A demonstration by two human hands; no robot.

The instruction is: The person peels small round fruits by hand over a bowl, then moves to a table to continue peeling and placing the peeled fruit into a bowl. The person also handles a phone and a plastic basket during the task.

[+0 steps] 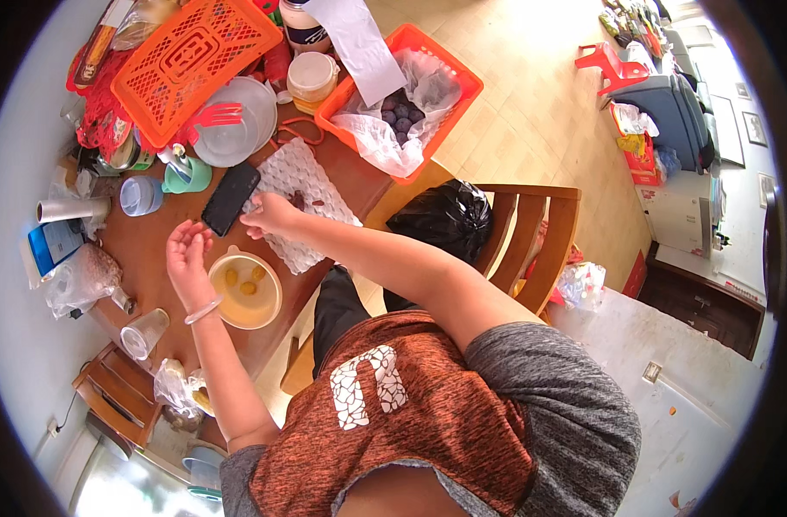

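My left hand (188,255), with a pale bangle at its wrist, hovers at the far side of a cream plastic bowl (276,294). Its fingers are loosely bent and apart, with nothing visible in them. Inside the bowl lie three small yellow lumps (248,287) in yellowish liquid. My right hand (274,215) is over the left edge of a white bumpy sheet (303,165), close to a black smartphone (230,197). Its fingers are curled together; whether they pinch something small cannot be seen. Dark reddish scraps (296,199) lie on the sheet beside that hand.
An orange basket (461,97) lined with plastic holds dark round fruit (401,116) at the table's edge. Cups, a lidded jar (313,74), plastic bowls and an upturned orange basket (196,55) crowd the back. A black bag (442,213) rests on a wooden chair (555,252).
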